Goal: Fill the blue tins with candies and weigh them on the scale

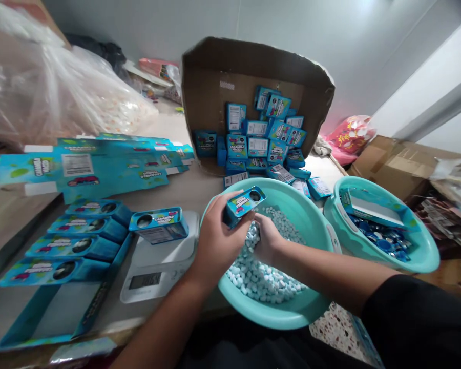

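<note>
My left hand [223, 233] is closed around a small blue candy box [244, 205], tilted, with a round dark hole in its top face. It is held over a turquoise tub [318, 302] of small pale-blue candies [269, 284]. Down among the candies, just below the box, my right hand [269, 238] is cupped with its fingers curled round some of them; the fingertips are partly hidden. Left of my hands, another candy box [159, 225] rests on a white kitchen scale [149, 292]. Its display is lit, but the digits are blurred.
Several boxes with holes [79, 246] sit in an open display tray [34, 320] at left, before flat printed cartons [100, 166]. A cardboard box [207, 77] lies on its side, full of filled-looking boxes. A second tub [426, 251] holds blue-and-silver caps. Plastic bags [61, 87] stand back left.
</note>
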